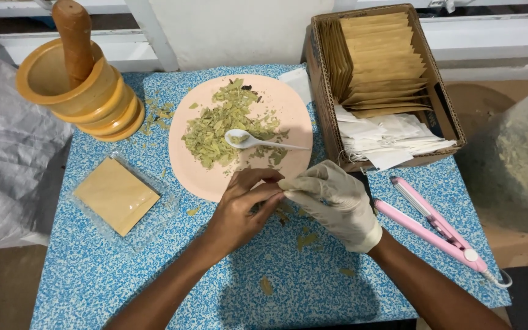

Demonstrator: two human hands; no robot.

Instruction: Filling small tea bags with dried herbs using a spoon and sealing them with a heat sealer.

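A small hand-packing workstation for dried herbs, set up in a plain home-like room: a blue speckled surface (154,269) carries a pink plate (288,113) heaped with crushed green leaves (215,131) and a white spoon (258,142). Left of the plate stands a wooden mortar and pestle (77,79); right of it, a cardboard box (435,91) of empty paper sachets and a pink heat sealer (435,226).

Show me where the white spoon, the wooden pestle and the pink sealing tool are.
white spoon (238,137), head view, on its bowl.
wooden pestle (76,36), head view, on its shaft above the mortar.
pink sealing tool (435,229), head view, middle of its lower arm.
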